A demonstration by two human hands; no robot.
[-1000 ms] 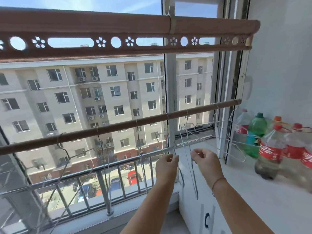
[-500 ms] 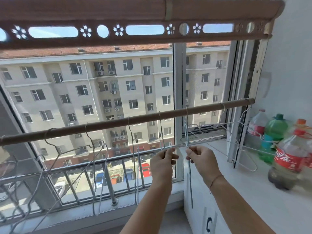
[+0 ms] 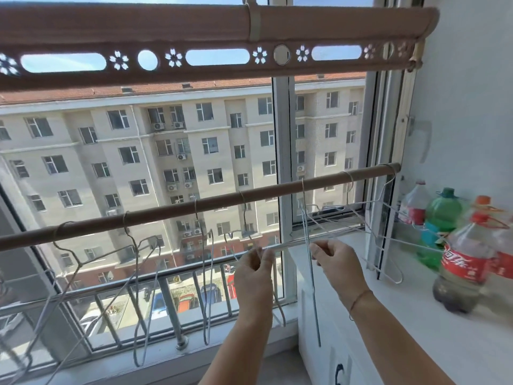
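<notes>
Balcony rod (image 3: 211,203): left hand (image 3: 254,276), right hand (image 3: 337,263) pinch hangers (image 3: 312,287).

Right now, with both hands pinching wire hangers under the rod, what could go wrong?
1. The left hand and right hand only pinch thin hanger wire; it could slip from the fingers or twist off the rod.
2. The tangled hangers to the right reach toward the cola bottle; a tug might drag them into it and tip it.
</notes>
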